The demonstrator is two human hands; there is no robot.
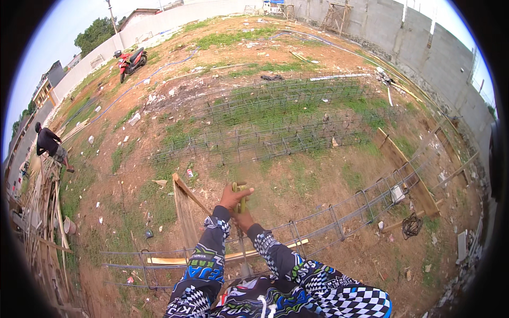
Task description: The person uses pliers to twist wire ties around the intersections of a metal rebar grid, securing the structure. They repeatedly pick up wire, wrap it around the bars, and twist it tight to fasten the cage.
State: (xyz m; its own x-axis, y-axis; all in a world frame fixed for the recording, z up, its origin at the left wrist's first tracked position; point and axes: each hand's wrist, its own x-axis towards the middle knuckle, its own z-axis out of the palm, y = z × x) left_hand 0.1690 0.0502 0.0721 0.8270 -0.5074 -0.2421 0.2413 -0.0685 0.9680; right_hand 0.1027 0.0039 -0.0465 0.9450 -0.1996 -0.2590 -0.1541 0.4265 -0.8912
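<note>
In front of my body, both hands are close together above the bare soil. My left hand bends around a yellow-green object whose kind I cannot make out. Just below, my right hand closes on the lower part of that same object. Both forearms wear patterned long sleeves. Beneath them runs a long rebar cage with square stirrups, curving across the view. A thin wooden strip lies along the cage and passes behind my forearms. My arms hide part of the cage.
A wooden board frame stands left of my hands, and another board at the right. More rebar cages lie ahead on grass. A coil of dark wire rests at right. A person sits on piled wood far left, near a red motorcycle.
</note>
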